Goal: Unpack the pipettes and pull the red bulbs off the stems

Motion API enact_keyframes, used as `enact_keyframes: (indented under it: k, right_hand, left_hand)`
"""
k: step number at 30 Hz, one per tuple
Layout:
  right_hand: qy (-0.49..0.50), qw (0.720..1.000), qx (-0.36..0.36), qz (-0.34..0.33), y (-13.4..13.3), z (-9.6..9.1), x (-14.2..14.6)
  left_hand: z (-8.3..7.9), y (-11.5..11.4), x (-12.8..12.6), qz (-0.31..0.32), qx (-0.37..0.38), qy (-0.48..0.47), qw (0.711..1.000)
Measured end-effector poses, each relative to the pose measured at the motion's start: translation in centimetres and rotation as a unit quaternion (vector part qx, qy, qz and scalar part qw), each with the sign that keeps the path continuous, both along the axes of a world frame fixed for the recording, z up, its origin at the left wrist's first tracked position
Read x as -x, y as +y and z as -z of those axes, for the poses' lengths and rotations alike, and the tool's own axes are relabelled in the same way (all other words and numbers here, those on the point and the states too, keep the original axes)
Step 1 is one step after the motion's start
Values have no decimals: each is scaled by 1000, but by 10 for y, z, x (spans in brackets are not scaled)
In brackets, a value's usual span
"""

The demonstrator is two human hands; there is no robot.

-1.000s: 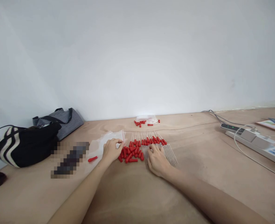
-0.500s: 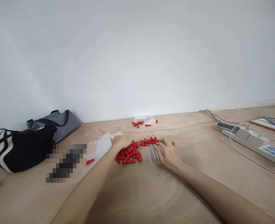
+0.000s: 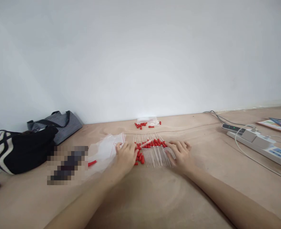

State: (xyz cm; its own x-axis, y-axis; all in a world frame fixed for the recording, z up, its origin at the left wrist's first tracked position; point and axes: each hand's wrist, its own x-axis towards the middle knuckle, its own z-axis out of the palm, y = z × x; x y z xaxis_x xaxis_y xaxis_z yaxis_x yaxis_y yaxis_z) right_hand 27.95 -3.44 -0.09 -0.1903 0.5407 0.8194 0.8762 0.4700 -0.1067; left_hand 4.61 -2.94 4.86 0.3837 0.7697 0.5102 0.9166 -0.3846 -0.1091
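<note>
Side by side on the wooden table lies a row of clear droppers (image 3: 156, 156) with thin tapered tips, and red rubber bulbs show across its middle. My left hand (image 3: 126, 156) is closed at the row's left end, with a dropper (image 3: 146, 144) in its fingertips. That dropper's clear tube slants up to the right over the others. Loose red bulbs (image 3: 140, 157) are partly hidden behind this hand. At the right end, my right hand (image 3: 180, 156) rests with curved, parted fingers against the outer droppers, gripping nothing that I can see.
Thin white plastic bags (image 3: 104, 149) lie left, beside a single red bulb (image 3: 92, 163). More red bulbs (image 3: 140, 125) and a clear bag (image 3: 147, 120) sit near the wall. Cloth bags (image 3: 35, 149) stand far left; a power strip (image 3: 262, 143) with cables is right.
My left hand has moved right and toward me, and a dropper now slants from its fingers across the row. My right hand has shifted a little to the right.
</note>
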Motion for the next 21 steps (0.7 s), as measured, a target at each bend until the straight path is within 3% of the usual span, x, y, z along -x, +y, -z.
enact_keyframes:
  k: [3, 7, 21]
  right_hand:
    - [-65, 996, -36, -48, -6, 0, 13]
    - [-121, 987, -54, -86, -8, 2, 25]
    - [-196, 974, -33, -112, -8, 8, 28]
  left_hand:
    - [21, -13, -11, 89, -55, -9, 994]
    - [37, -19, -22, 138, -97, -35, 985]
    - [39, -19, -23, 150, -97, -70, 981]
